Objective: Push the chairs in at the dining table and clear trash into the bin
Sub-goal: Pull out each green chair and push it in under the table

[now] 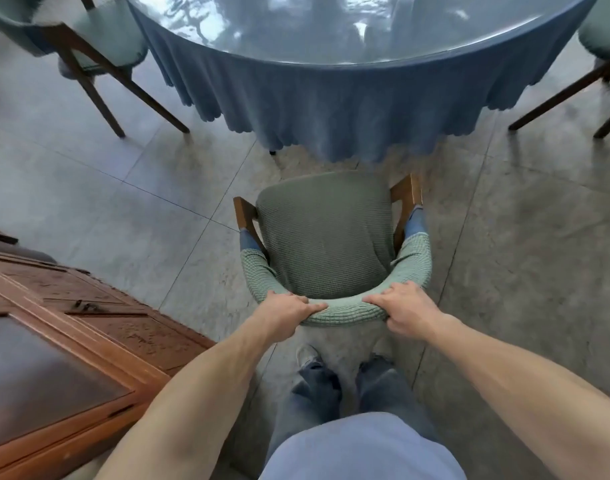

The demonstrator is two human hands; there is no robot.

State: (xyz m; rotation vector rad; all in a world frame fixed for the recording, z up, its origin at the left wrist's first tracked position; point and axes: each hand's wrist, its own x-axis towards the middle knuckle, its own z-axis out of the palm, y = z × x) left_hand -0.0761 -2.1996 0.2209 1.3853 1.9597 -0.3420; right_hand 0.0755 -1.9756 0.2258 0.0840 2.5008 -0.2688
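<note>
Chair [326, 237] with green ribbed cover, standing on the tiled floor [106, 188] just short of the round dining table [331, 29], seat front near the hanging hem of the blue tablecloth [331, 109] but not under it; wooden arm fronts showing at both sides of the seat; curved padded backrest nearest the camera. Two more chairs at the table: left chair [99, 39] angled away with dark legs splayed on the floor, right chair [605, 39] only partly in frame; both well apart from the middle one. Carved wooden cabinet [71, 341] close on the left, corner reaching near the left forearm, beside the chair's back but not touching it. Bare floor between seat and tablecloth, nothing lying there. Left hand [282, 315] closed over the top of the backrest, fingers curled together on the cover, thumb along the rim; right hand [405, 311] clamped likewise on the right part of the same rim, fingers folded over the padding, knuckles up. Both arms stretched forward; jeans-clad legs and shoes [308, 355] directly behind the chair.
</note>
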